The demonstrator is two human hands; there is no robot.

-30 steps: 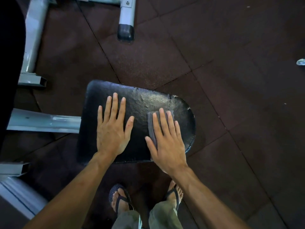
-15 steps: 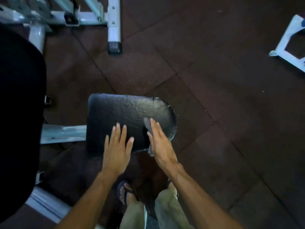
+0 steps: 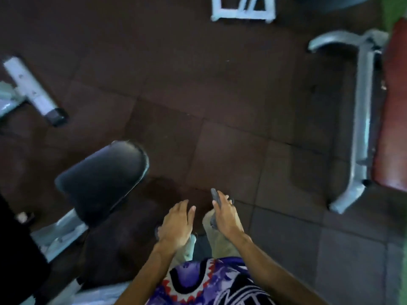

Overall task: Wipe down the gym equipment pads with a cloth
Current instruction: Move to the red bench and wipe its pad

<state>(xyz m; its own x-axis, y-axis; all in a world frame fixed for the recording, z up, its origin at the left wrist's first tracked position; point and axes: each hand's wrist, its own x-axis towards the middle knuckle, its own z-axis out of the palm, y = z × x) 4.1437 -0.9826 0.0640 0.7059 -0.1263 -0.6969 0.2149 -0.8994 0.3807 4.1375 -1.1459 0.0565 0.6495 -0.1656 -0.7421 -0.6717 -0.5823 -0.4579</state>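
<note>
The black seat pad (image 3: 101, 179) is at the left, tilted in view, on a grey metal arm. Both hands hang in front of my body, off the pad and to its right. My right hand (image 3: 226, 216) grips a dark grey cloth (image 3: 215, 198), whose end sticks out above the fingers. My left hand (image 3: 176, 223) holds nothing, fingers loosely apart, palm down over my legs. A red pad (image 3: 394, 111) on a grey frame lies along the right edge. The frame is blurred by motion.
Dark rubber floor tiles fill the middle. A grey bench frame (image 3: 361, 119) runs beside the red pad at the right. A white frame (image 3: 242, 9) stands at the top, and a white machine leg (image 3: 33, 91) at the left.
Both hands have come off the black pad and drawn back toward my body. The view has swung right, so the pad now sits at the left and the red pad has come into sight.
</note>
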